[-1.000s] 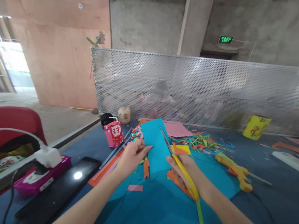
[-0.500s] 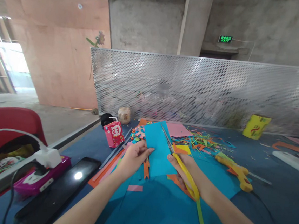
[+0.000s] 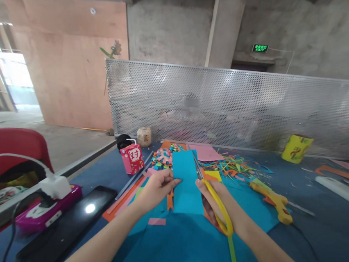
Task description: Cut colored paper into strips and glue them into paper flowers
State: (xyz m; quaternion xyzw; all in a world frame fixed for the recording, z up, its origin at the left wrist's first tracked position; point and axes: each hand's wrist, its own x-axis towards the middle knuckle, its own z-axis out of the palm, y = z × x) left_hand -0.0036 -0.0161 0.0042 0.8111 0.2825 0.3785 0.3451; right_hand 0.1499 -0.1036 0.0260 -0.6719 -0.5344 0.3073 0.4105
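Left hand (image 3: 155, 189) is pinching blue paper (image 3: 188, 186); right hand (image 3: 227, 198) is gripping scissors (image 3: 211, 189) along its edge, blade contact unclear.

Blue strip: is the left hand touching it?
Touching. The head view shows it: the left hand has its thumb lying over the left edge of the blue strip.
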